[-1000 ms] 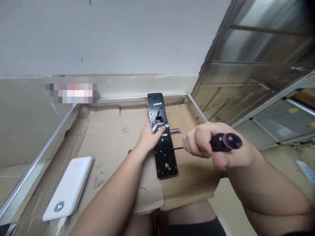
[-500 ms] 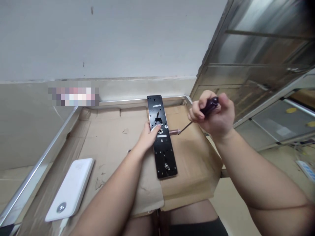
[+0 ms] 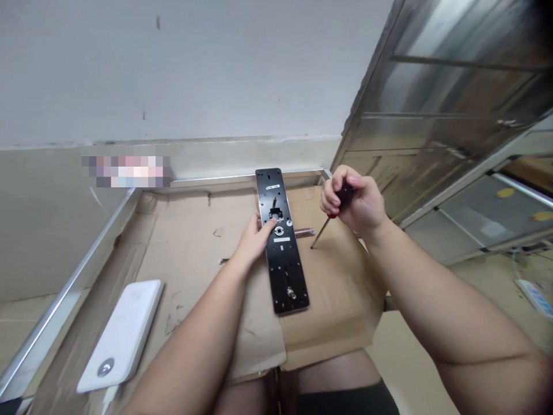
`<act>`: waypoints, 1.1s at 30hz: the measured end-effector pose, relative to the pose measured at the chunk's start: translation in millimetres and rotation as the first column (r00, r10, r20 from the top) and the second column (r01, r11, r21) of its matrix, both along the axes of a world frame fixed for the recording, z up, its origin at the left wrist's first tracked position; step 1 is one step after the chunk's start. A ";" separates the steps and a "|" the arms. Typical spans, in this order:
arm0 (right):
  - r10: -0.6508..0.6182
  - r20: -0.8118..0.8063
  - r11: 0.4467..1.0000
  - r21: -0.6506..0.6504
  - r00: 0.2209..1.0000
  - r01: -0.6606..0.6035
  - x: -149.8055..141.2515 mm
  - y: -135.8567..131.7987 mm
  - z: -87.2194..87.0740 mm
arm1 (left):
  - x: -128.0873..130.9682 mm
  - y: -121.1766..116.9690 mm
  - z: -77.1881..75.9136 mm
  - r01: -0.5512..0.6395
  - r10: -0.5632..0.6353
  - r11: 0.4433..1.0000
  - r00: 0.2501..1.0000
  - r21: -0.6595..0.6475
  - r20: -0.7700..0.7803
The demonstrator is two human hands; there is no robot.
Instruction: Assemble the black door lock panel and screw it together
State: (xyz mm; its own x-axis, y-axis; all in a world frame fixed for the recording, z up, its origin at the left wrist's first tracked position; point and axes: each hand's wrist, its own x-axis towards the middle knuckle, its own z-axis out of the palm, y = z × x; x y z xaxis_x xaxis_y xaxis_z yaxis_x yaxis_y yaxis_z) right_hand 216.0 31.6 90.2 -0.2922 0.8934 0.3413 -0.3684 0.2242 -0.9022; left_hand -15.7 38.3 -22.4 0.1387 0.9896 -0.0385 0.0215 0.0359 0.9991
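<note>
Just right of the left hand [image 3: 254, 239], over cardboard [image 3: 341, 305], sits a long black panel [image 3: 287, 266], its edge gripped with the thumb on top. Farther right, apart from the panel, the right hand [image 3: 358, 200] is curled around a screwdriver [image 3: 322, 233], tip angled down. A white device [image 3: 122, 334] lies well left.

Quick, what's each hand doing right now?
Left hand: holding the black plate at its edge, thumb on top.
Right hand: closed around the screwdriver.
</note>
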 end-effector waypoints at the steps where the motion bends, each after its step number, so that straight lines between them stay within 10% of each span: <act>1: -0.017 -0.011 1.000 -0.009 1.000 0.017 -0.3 0.0 0.9 | -0.2 0.3 -0.4 0.001 -0.001 1.000 1.000 0.000 0.004; 26: 0.152 0.065 0.986 -0.085 0.986 -0.146 -3.6 -9.3 3.9 | -1.1 2.5 -8.6 0.005 -0.005 1.000 0.999 -0.006 -0.036; 33: 0.093 0.182 0.990 -0.124 0.979 -0.071 1.0 -12.5 9.4 | -6.7 1.9 -6.8 -0.016 0.037 0.996 0.967 0.085 -0.251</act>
